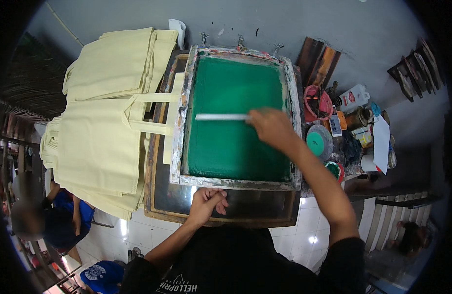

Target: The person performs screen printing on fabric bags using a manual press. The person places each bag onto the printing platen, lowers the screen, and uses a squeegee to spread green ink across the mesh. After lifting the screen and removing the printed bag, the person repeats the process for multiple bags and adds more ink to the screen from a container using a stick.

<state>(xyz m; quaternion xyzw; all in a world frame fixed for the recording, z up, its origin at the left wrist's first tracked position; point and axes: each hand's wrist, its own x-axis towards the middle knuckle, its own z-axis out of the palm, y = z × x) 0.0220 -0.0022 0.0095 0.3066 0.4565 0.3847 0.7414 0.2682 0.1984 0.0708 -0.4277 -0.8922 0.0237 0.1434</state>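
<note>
A printing screen (177, 147) with a wooden frame lies in front of me, its mesh covered in green ink (236, 152). My right hand (272, 128) reaches over it from the right, fingers closed round one end of a thin pale squeegee (221, 117). That bar lies crosswise over the middle of the green area, slightly blurred. At the near edge of the frame rests my left hand (210, 205), its fingers loosely curled with nothing visible in them. A pale yellow cloth bag (98, 147) has its straps running under the screen's left side.
A stack of yellow bags (111, 66) lies at far left. Clamps (241, 42) stand along the screen's far edge. On the right are a pink bucket (318, 100), a tub of green ink (315, 143), a phone (335, 124) and a white jug (354, 97). People (102, 277) are at lower left.
</note>
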